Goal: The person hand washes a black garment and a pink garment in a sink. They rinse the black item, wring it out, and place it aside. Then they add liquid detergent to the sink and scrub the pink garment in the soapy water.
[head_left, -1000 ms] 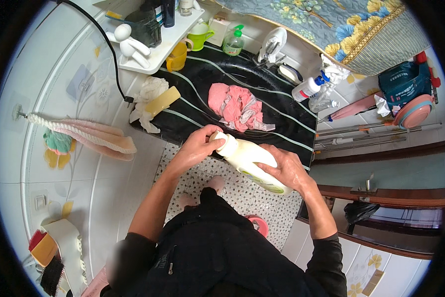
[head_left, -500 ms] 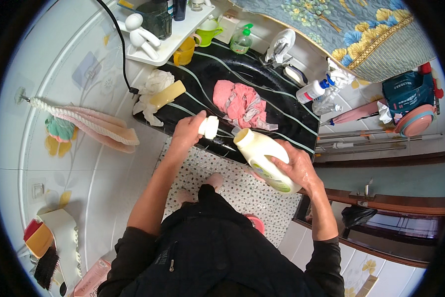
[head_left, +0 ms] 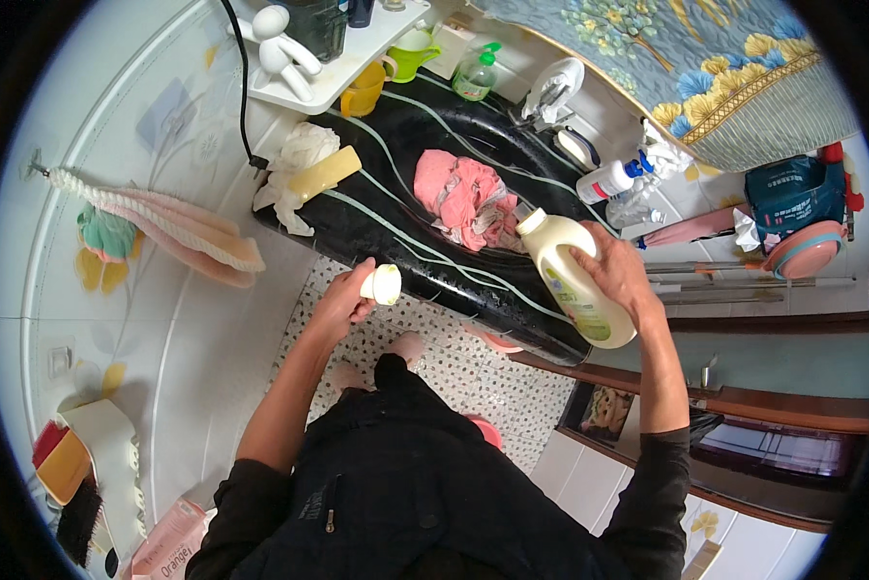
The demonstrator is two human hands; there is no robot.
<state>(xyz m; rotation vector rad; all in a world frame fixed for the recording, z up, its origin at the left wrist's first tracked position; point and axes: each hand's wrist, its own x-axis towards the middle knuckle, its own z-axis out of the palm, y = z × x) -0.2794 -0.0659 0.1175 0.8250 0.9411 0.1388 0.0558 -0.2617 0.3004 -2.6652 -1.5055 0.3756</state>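
My right hand (head_left: pixel 620 275) is closed around the handle of a cream-coloured detergent bottle (head_left: pixel 574 290), which is tilted with its uncapped mouth toward the pink cloth. The crumpled pink cloth (head_left: pixel 463 198), with a grey patterned part, lies in the black sink basin (head_left: pixel 531 174). In front of the sink's near edge, my left hand (head_left: pixel 338 302) pinches a white bottle cap (head_left: pixel 386 283), held apart from the bottle. Whether anything is in the cap cannot be made out.
On the counter's left lie a yellow bar (head_left: pixel 325 174) and a crumpled white cloth (head_left: pixel 297 159). Behind stand a yellow cup (head_left: pixel 362 92), a green cup (head_left: pixel 412 56) and a green pump bottle (head_left: pixel 475 75). A white bottle (head_left: pixel 608 181) stands right of the faucet.
My right hand has carried the bottle right and slightly up toward the cloth. My left hand has drawn the cap down and left, away from the sink.
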